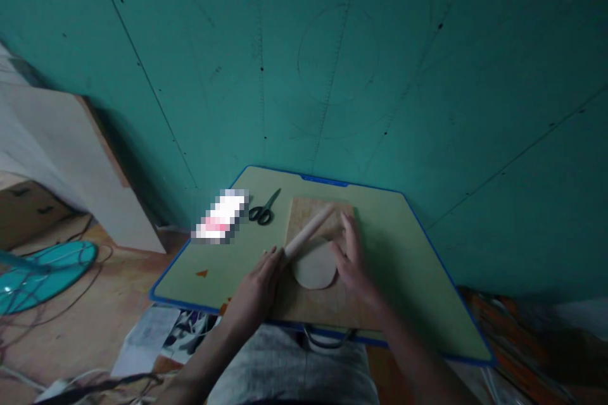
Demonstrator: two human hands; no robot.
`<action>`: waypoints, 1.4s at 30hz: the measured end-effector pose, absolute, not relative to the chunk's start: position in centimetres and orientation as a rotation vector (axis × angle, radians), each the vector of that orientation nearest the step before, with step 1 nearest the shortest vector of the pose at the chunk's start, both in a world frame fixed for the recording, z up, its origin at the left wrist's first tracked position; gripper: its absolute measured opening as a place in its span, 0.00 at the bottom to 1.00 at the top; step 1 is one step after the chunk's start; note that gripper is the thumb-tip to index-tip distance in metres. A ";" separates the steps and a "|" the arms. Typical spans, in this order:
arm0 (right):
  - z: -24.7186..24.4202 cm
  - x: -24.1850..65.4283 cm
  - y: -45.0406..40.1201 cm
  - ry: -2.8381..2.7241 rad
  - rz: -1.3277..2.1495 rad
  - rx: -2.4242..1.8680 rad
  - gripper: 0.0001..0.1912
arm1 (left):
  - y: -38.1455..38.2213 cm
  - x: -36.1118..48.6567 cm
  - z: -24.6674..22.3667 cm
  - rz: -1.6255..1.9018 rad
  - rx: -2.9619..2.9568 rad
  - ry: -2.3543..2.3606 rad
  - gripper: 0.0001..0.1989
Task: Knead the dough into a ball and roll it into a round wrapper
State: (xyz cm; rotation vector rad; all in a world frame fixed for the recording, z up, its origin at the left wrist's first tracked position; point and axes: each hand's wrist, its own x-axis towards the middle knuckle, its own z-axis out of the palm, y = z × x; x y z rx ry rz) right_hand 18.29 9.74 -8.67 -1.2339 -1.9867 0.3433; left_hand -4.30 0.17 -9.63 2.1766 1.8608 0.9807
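1. A pale, flat round of dough (314, 267) lies on a wooden board (313, 304) near the near edge of the low table (413, 266).
2. A wooden rolling pin (308, 231) lies slanted across the dough's far edge. The left hand (260, 285) rests flat at its near end; the right hand (350, 256) presses open-palmed on it, neither gripping.
3. The table is green with a blue rim, against a teal wall (332, 44).
4. One pair of scissors (264, 208) lies toward the far left corner; one fan (42, 272) is on the floor.
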 end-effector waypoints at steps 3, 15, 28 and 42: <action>-7.6 18.0 9.0 -2.182 0.412 -1.176 0.28 | 0.0 -4.3 -9.7 1.018 2.067 1.861 0.20; -6.1 19.5 2.5 -2.439 0.233 -1.293 0.38 | -0.3 -3.8 -8.8 1.068 2.050 1.803 0.20; -5.8 21.2 3.3 -1.858 0.166 -1.269 0.23 | -1.6 -4.7 -7.4 1.138 2.229 1.598 0.19; -5.3 18.6 6.8 -2.395 0.013 -1.422 0.24 | -2.7 1.7 -7.2 0.603 2.700 1.634 0.31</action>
